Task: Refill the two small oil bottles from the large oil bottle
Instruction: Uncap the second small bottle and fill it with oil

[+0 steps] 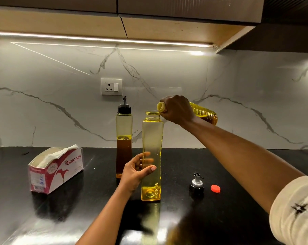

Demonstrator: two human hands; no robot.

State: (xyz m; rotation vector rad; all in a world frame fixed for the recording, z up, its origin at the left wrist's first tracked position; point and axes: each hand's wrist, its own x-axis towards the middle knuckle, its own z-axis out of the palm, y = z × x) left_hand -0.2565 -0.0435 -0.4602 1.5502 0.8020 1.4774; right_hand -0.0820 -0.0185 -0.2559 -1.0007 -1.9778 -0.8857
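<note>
A tall yellow-tinted small oil bottle (152,138) stands uncapped on the black counter, with only a thin layer of oil at its bottom. My left hand (138,171) grips its lower half from the left. My right hand (178,109) holds the large oil bottle (204,113) tipped on its side, its open yellow mouth just above the small bottle's opening. No stream of oil is visible. A second small oil bottle (124,137), capped with a black pourer, stands behind on the left, about half full of darker oil.
A black pourer cap (196,185) and a red cap (215,189) lie on the counter (176,163) to the right. A red and white tissue box (56,169) sits to the left. A wall socket (111,86) is on the marble backsplash.
</note>
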